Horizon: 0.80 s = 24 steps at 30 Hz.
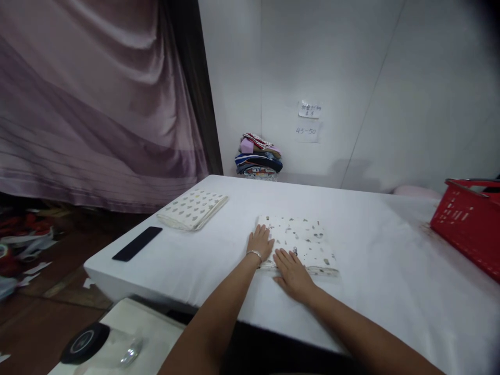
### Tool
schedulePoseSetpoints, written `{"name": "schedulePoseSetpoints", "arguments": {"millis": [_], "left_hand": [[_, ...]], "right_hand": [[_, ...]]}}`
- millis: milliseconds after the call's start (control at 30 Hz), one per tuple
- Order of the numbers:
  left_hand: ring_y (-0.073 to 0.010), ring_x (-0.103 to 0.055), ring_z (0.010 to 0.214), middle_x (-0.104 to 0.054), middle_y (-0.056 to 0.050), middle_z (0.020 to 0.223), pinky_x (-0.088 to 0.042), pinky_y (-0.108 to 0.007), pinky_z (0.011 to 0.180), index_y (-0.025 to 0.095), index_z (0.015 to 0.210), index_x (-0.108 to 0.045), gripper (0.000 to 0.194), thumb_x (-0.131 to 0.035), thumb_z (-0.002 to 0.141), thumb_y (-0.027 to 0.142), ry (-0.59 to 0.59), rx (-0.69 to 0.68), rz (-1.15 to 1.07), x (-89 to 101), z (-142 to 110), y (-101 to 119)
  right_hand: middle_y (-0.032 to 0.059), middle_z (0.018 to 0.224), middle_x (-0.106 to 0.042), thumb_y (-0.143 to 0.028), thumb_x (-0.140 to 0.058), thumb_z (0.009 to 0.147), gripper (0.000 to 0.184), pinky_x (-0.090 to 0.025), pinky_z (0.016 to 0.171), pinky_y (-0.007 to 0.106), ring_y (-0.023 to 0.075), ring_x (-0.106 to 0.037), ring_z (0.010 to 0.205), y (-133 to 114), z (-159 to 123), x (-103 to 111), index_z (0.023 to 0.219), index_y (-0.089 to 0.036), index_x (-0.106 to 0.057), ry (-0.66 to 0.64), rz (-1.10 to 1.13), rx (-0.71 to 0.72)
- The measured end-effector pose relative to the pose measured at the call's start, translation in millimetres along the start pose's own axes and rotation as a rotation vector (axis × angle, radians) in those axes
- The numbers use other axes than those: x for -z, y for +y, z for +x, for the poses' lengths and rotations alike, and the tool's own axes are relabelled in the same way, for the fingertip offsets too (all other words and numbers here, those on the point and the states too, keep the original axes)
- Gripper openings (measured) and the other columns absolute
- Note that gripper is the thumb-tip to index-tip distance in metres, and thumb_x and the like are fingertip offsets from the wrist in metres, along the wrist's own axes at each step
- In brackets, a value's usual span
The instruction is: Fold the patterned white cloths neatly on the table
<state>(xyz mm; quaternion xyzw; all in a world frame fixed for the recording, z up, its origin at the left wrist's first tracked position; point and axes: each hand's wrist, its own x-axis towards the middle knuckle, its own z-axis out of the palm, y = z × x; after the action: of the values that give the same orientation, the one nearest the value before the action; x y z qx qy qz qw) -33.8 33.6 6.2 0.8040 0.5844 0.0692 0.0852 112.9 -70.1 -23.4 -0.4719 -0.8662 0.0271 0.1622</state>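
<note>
A folded white cloth (302, 237) with small scattered prints lies flat on the white-covered table (371, 250). My left hand (260, 242) rests on its left edge, fingers stretched out, with a bracelet at the wrist. Lower down, my right hand (294, 275) lies palm down on the cloth's near edge, its fingers extended and slightly apart. Neither hand grips anything. To the left sits a second folded cloth (193, 209), cream with grey printed shapes, apart from both hands.
Near the table's left edge is a flat dark strip (137, 244). A red basket (466, 224) stands at the right. Folded fabrics (258, 156) are stacked behind the table by the wall. A pink curtain (97, 104) hangs left; a lower surface (128, 323) holds a black round object (85, 342).
</note>
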Motion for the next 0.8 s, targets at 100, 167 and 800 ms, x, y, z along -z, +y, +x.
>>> {"name": "schedulePoseSetpoints", "arguments": {"millis": [100,167,800], "left_hand": [[-0.0221,-0.008,0.141,-0.02,-0.005,0.153,-0.02,-0.047,0.111,0.019,0.139,-0.034,0.054,-0.028,0.09,0.041,0.009,0.005,0.005,-5.6,-1,-2],[-0.0221,-0.008,0.141,-0.019,-0.005,0.153,-0.02,-0.047,0.11,0.02,0.139,-0.034,0.054,-0.027,0.09,0.041,0.007,0.006,0.005,-6.0,-1,-3],[-0.0243,-0.008,0.141,-0.016,-0.006,0.153,-0.023,-0.048,0.108,0.022,0.138,-0.034,0.056,-0.032,0.088,0.047,-0.092,0.022,-0.036,9.4,15,-9]], "right_hand": [[0.0118,0.147,-0.03,-0.041,-0.045,0.089,0.06,-0.021,0.111,0.047,0.0242,-0.022,0.137,4,5,14,0.142,-0.016,-0.032,-0.069,0.09,-0.039],[0.0105,0.147,-0.029,-0.044,-0.04,0.091,0.058,-0.021,0.111,0.046,0.0227,-0.021,0.137,17,10,28,0.142,-0.017,-0.032,-0.049,0.128,-0.099],[0.0128,0.15,-0.023,-0.052,-0.03,0.092,0.06,-0.028,0.103,0.053,0.0313,-0.021,0.136,124,-31,19,0.14,-0.018,-0.033,0.049,0.01,-0.628]]}}
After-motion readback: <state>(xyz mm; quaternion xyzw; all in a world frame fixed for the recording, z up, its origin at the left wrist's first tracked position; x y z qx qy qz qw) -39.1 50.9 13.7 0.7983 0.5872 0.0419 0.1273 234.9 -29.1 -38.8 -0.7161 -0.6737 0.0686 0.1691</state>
